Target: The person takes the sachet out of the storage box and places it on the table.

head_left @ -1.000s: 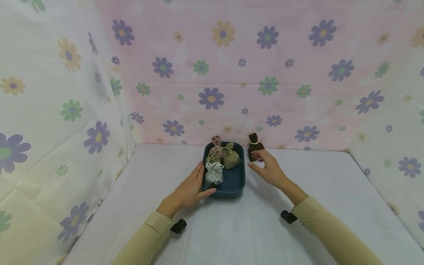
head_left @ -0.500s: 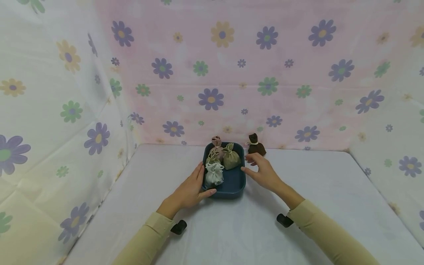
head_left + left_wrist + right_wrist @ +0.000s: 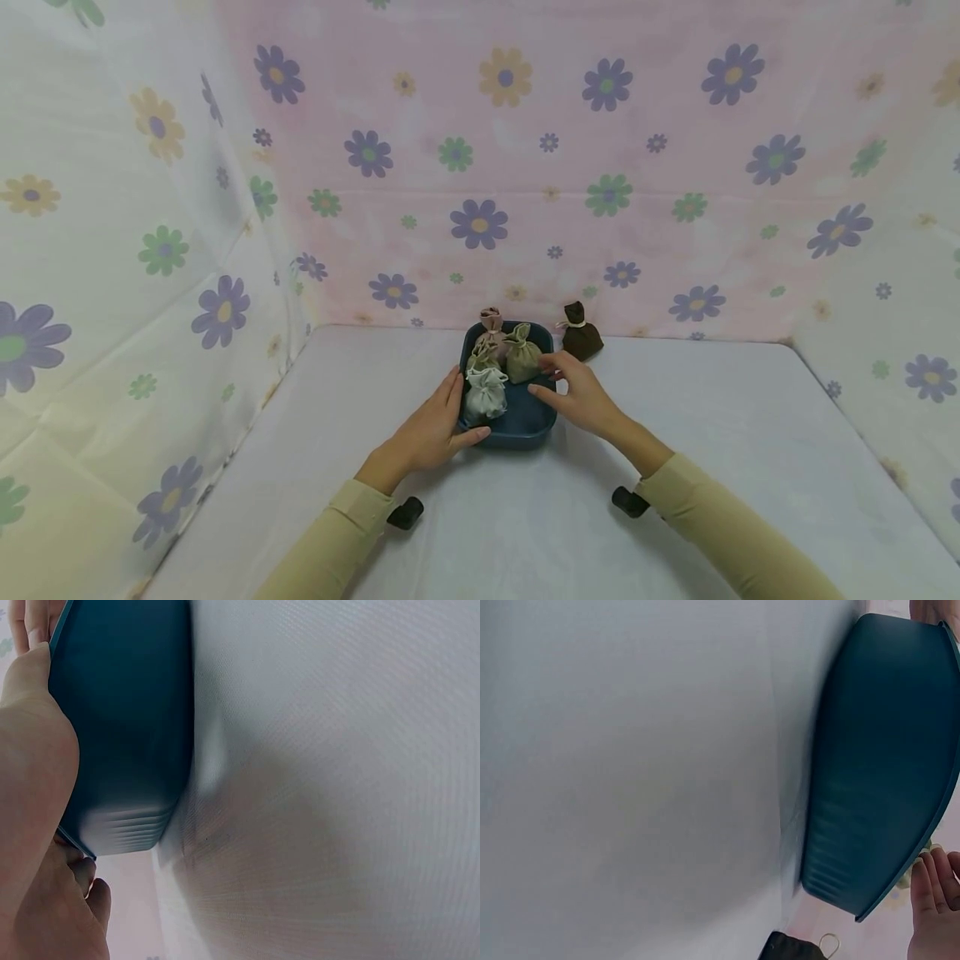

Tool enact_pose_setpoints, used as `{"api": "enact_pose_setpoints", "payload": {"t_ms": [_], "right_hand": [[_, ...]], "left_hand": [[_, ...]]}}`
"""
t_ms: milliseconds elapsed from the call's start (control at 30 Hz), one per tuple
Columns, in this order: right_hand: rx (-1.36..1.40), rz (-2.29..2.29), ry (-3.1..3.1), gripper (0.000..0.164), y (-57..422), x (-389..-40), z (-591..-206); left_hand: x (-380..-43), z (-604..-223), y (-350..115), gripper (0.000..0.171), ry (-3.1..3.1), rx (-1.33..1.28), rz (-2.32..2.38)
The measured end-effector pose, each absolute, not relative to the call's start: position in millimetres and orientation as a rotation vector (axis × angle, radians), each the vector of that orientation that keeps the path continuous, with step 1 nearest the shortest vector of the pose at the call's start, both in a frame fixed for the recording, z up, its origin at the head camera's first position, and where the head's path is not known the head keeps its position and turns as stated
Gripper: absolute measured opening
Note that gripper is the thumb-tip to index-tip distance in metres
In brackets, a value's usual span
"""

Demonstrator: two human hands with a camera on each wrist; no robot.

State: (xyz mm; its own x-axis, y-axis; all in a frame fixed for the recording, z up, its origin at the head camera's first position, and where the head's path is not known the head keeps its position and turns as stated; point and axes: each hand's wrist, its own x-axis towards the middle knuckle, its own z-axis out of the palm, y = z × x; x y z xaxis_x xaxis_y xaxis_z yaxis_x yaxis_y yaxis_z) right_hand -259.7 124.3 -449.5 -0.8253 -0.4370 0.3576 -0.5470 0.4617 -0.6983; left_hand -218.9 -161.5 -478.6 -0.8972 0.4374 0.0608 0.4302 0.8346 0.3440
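A dark blue tray (image 3: pixel 531 410) stands on the table, holding several small drawstring pouches: a pale mint pouch (image 3: pixel 486 397) at the front left, an olive pouch (image 3: pixel 523 357) at the back right, a pink pouch (image 3: pixel 492 335) at the back, and a partly hidden green pouch (image 3: pixel 482 357) between. My left hand (image 3: pixel 422 432) grips the tray's near left corner, thumb over the rim, fingers along the left wall. My right hand (image 3: pixel 581 402) reaches over the right rim, thumb and fingers apart, fingertips close beside the olive pouch. A dark brown pouch (image 3: pixel 582 337) stands outside, beyond that hand.
The white table (image 3: pixel 360 375) ends at a pink flowered cloth (image 3: pixel 420 233) behind the tray. Flowered cloth also hangs at both sides. Black wrist cameras (image 3: pixel 406 512) sit under both sleeves. In the right wrist view, the brown pouch (image 3: pixel 789 946) shows at the bottom edge.
My right hand has moved left from the dark brown pouch, across the tray's right rim, to beside the olive pouch. My left hand and the tray have stayed still.
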Motion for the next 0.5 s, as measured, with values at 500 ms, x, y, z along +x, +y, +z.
{"api": "enact_pose_setpoints", "payload": {"t_ms": [500], "right_hand": [[0.964, 1.334, -2.594, 0.052, 102, -260, -452]], "left_hand": [[-219, -481, -162, 0.108, 2.989, 0.704, 0.551]]}}
